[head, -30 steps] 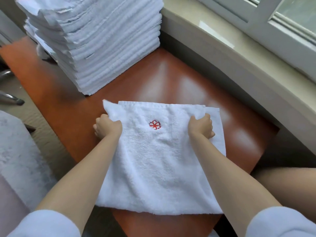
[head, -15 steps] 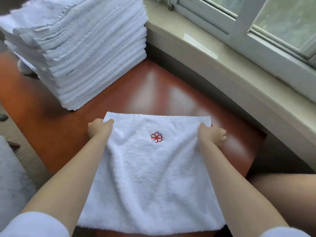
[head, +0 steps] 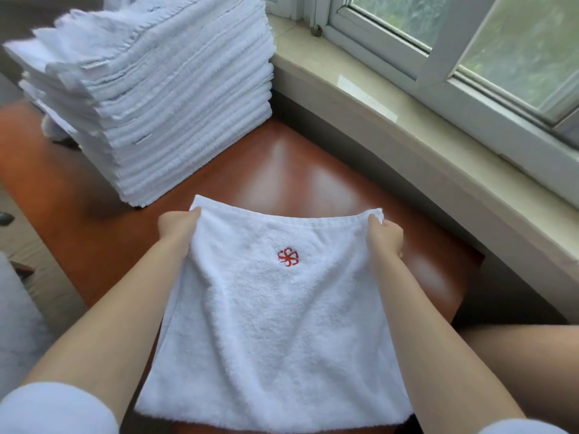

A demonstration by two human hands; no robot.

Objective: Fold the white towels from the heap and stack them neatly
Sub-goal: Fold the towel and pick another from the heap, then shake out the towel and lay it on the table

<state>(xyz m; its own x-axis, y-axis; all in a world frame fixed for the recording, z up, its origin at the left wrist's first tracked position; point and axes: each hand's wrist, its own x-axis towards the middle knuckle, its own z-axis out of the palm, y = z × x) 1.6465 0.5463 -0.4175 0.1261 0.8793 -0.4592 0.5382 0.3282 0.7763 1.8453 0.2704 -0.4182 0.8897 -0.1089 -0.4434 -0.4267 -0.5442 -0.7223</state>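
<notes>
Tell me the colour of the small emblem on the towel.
Red, on the white towel; the emblem shows clearly in the head view.

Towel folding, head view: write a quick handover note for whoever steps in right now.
Left hand grips the far left corner of the white towel with the red emblem; right hand grips the far right corner.
The towel's far edge is lifted over the wooden table.
Done: tall stack of folded towels at the table's far left.
Left: fold this towel and add it to the stack.
</notes>
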